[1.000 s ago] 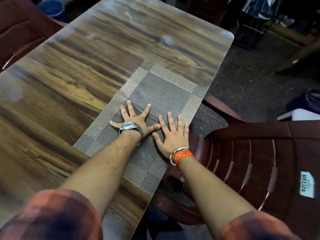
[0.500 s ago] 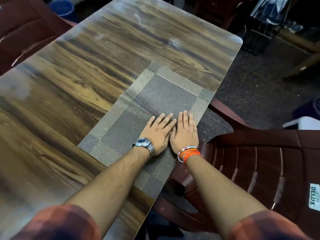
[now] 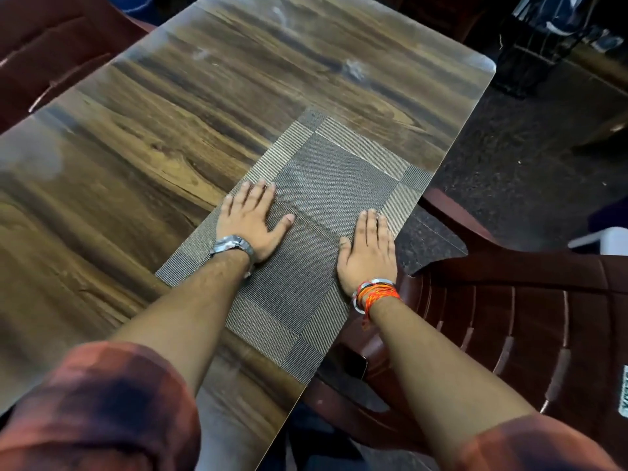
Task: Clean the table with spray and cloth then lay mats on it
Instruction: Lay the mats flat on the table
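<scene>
A grey woven mat (image 3: 326,185) with lighter borders lies flat along the right edge of the wood-grain table (image 3: 142,137). My left hand (image 3: 253,219), with a wristwatch, presses palm-down on the mat's left side. My right hand (image 3: 368,249), with orange threads and a bangle at the wrist, rests flat on the mat's right side near the table edge. Both hands hold nothing. No spray bottle or cloth is in view.
A dark brown plastic chair (image 3: 509,317) stands close against the table's right edge, with a dark phone-like object (image 3: 353,365) on its seat. Another brown chair (image 3: 51,45) sits at the far left. Dark floor (image 3: 526,158) and a black rack (image 3: 530,56) lie beyond the table's right corner.
My hands were side by side at the mat's middle half a second ago; they have now slid apart, left hand leftward and right hand toward the table edge.
</scene>
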A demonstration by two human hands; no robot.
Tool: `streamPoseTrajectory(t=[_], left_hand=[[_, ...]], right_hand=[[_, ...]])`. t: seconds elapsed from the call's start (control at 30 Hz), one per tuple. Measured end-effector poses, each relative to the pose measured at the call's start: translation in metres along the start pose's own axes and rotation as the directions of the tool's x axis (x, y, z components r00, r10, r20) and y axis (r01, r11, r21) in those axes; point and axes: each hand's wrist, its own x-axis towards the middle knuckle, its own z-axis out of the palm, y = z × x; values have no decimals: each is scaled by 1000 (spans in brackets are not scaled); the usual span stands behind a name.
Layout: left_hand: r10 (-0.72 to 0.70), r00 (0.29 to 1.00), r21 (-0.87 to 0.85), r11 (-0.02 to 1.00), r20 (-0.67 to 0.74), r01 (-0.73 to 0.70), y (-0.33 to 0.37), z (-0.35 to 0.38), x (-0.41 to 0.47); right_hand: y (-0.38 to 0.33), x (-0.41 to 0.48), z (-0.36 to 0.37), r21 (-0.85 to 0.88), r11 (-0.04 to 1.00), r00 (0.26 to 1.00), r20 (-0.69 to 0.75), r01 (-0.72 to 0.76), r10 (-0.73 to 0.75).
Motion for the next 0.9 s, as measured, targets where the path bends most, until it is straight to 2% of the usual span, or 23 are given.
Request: streamPoseTrajectory(t=[0.2,0.3,0.37,0.4,0.5,0.6,0.67,0.7,0.9], left_hand=[[-128,989,39,991,72,126,1,-11,6],[-196,980,-71,978,-23,194,16,-6,-24],[-196,979,-146,972,-62,186,31,4,-59],[-207,977,-167,966,-51,196,38,10,-76],[-246,969,-129,962,-18,242,48,25,-104],[-252,968,-79,965,-17,250,46,28,-106],[-264,964,-78,962,-25,261,46,27,-106],[-270,962,-77,961,-30,267,47,27,-106],[-292,956,-69,955,-29,290,47,27,-105]], right_hand=[[0,1,-1,2,1000,1000,-1,26,-26],[-1,-2,-3,-48,999,999,-28,23,-25],[-6,-2,-10,-64,992,989,-91,109,-115],[-11,-1,-14,-50,978,974,-91,201,-205],[-29,14,-22,31,865,861,90,501,-501],[-27,45,-21,45,776,740,271,629,-616],[-13,67,-21,26,714,673,311,699,-671],[-4,78,-22,2,701,665,314,713,-678],[31,131,-32,-68,797,781,261,601,-567]])
